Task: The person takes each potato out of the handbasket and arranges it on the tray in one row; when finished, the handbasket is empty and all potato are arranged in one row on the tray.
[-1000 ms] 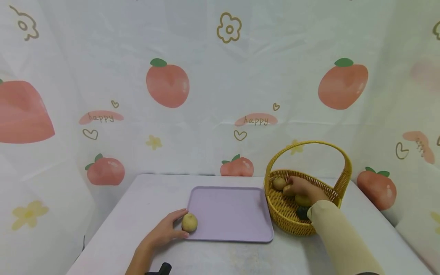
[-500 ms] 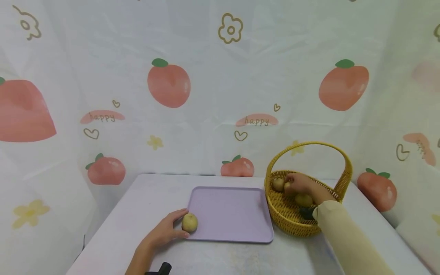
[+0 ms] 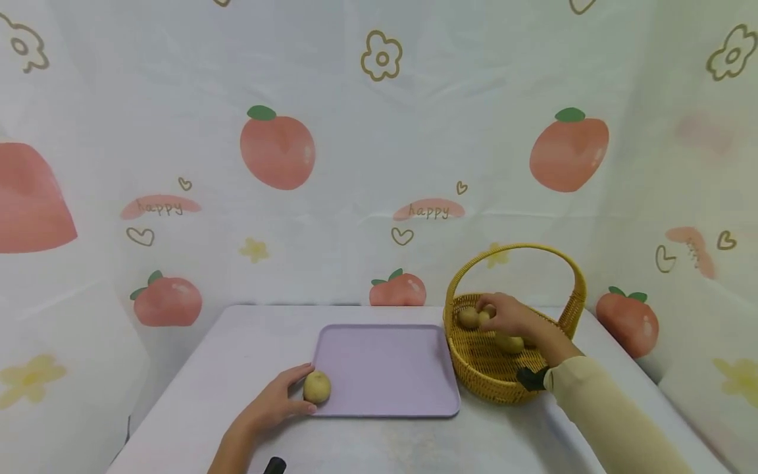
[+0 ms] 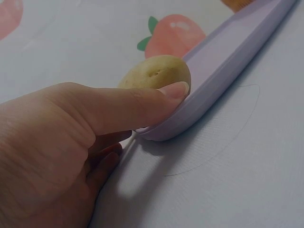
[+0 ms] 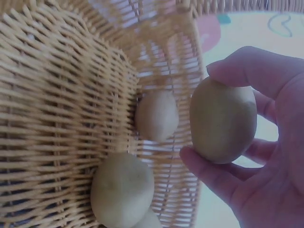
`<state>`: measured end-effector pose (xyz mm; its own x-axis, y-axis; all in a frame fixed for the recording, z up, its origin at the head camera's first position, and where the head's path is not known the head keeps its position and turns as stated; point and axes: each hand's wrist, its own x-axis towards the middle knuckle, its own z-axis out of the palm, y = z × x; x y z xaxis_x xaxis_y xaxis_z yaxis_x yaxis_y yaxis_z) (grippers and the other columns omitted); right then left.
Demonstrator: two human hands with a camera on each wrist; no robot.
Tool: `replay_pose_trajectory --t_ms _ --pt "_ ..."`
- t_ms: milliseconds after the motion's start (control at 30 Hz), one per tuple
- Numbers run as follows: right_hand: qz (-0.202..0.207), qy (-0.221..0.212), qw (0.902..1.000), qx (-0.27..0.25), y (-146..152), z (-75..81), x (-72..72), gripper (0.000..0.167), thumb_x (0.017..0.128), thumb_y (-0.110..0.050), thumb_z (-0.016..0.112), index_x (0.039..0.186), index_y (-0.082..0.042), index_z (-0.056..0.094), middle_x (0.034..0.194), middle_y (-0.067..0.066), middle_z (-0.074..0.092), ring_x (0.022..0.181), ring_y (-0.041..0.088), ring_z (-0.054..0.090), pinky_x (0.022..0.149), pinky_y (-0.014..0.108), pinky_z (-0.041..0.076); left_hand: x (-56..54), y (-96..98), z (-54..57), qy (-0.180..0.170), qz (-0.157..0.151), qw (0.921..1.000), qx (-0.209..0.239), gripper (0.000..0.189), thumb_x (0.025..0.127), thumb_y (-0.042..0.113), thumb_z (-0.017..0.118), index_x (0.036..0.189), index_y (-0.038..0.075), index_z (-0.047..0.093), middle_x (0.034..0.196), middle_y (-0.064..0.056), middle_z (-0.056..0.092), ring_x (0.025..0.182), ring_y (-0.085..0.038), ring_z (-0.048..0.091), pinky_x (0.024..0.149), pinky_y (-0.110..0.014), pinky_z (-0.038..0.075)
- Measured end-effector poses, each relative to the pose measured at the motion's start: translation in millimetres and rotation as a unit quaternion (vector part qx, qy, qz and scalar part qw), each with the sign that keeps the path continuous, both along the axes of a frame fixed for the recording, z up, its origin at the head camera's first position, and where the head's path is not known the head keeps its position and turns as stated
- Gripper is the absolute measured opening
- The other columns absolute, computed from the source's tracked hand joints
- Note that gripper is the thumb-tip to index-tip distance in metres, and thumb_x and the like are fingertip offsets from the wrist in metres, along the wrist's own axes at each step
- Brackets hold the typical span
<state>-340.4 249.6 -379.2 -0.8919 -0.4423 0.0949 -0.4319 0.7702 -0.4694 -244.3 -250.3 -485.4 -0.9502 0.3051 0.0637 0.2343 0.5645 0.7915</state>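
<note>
Here, the left hand (image 3: 274, 401) is wide around one potato (image 3: 316, 387) on the tray's (image 3: 387, 370) left corner; right of the tray, the right hand (image 3: 510, 316) holds another potato (image 5: 222, 121).

Creased white backdrop (image 3: 331, 257), peach prints (image 3: 277, 153) — behind a pale table (image 3: 355, 444).

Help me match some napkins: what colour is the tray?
The tray is plain pale purple, seen best in the head view.

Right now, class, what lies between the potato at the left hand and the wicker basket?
The purple tray, bare along that stretch, lies between the potato and the basket; the head view shows this.
</note>
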Motion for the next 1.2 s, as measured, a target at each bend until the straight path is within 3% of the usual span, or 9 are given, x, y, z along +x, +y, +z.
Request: replay_pose_trajectory --t_ms 167,300,533,733,1000,1200 --pt "0.0 0.046 0.9989 -0.009 -6.3 -2.1 15.9 0.031 0.077 -0.014 0.072 0.106 -0.006 0.065 0.111 0.011 0.06 0.1 0.029 0.054 0.083 0.046 0.046 0.0 0.4 -1.0 0.003 -0.006 1.0 0.001 0.081 0.073 0.029 0.084 0.139 -0.001 0.049 0.147 -0.023 0.041 0.138 -0.048 0.027 0.112 -0.063 0.018" --pt "-0.003 0.077 0.9968 -0.022 -11.0 -1.7 31.6 0.03 0.078 -0.015 0.072 0.106 -0.008 0.069 0.113 0.01 0.061 0.1 0.028 0.056 0.08 0.042 0.048 0.0 2.5 -0.8 0.004 -0.01 0.9999 0.004 0.081 0.072 0.029 0.084 0.139 -0.003 0.049 0.147 -0.024 0.041 0.137 -0.048 0.029 0.111 -0.063 0.019" --pt "-0.024 0.079 0.9942 -0.069 -24.2 2.8 56.3 0.026 0.078 -0.014 0.076 0.103 -0.013 0.068 0.114 0.009 0.059 0.087 0.021 0.055 0.066 0.032 0.047 1.3 2.0 -0.2 0.018 -0.014 0.9997 -0.004 0.08 0.073 0.029 0.083 0.138 -0.004 0.049 0.145 -0.025 0.042 0.135 -0.049 0.031 0.11 -0.063 0.022" --pt "0.006 0.105 0.9908 -0.085 -41.9 4.9 73.1 0.026 0.077 -0.01 0.077 0.099 -0.017 0.067 0.115 0.004 0.057 0.096 0.022 0.055 0.073 0.035 0.049 1.5 0.3 1.3 0.016 -0.016 0.9997 0.002 0.081 0.073 0.028 0.084 0.138 -0.004 0.049 0.145 -0.026 0.041 0.136 -0.049 0.03 0.111 -0.063 0.021" --pt "0.058 0.138 0.9839 -0.097 -72.9 11.5 80.6 0.033 0.074 -0.011 0.077 0.104 -0.021 0.068 0.119 0.0 0.058 0.11 0.023 0.054 0.088 0.043 0.05 -0.2 -0.3 -0.3 0.009 -0.014 0.9999 0.004 0.082 0.073 0.028 0.084 0.139 -0.004 0.048 0.146 -0.025 0.04 0.137 -0.049 0.028 0.111 -0.062 0.019" --pt "0.1 0.104 0.9827 -0.117 -99.2 7.3 77.2 0.039 0.076 -0.013 0.077 0.113 -0.022 0.066 0.122 -0.003 0.057 0.107 0.02 0.051 0.079 0.034 0.051 -0.2 -1.8 0.4 0.012 -0.01 0.9999 0.002 0.082 0.073 0.029 0.084 0.138 -0.005 0.048 0.146 -0.026 0.041 0.136 -0.049 0.03 0.111 -0.062 0.02"
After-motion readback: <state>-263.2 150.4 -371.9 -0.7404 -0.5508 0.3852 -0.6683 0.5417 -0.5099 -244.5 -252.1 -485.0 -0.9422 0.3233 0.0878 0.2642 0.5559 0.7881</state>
